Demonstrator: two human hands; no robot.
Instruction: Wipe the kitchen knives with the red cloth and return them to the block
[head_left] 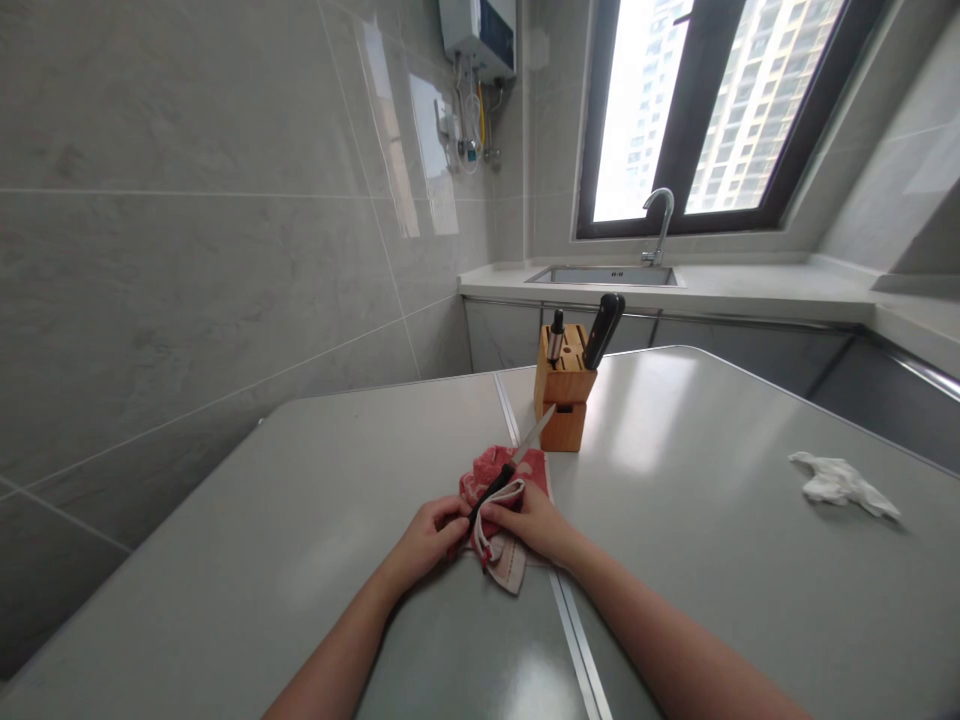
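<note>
Between my hands is a knife [494, 488] with a black handle, its blade pointing away toward the knife block. My left hand [430, 540] is closed on the butt end of the handle. A red and white cloth [506, 560] lies bunched under and around the handle. My right hand [534, 522] pinches a fold of this cloth beside the handle. Just beyond the blade tip stands a wooden knife block [564, 425]. A large black-handled knife [604, 328] and a smaller dark-handled tool [556, 336] stick up from its slots.
A crumpled white tissue [844, 484] lies on the right of the grey table [675, 600]. A metal strip [581, 650] runs along a seam in the tabletop. Behind are a counter with a sink [611, 276], a faucet [660, 225] and a tiled wall [225, 270] at left.
</note>
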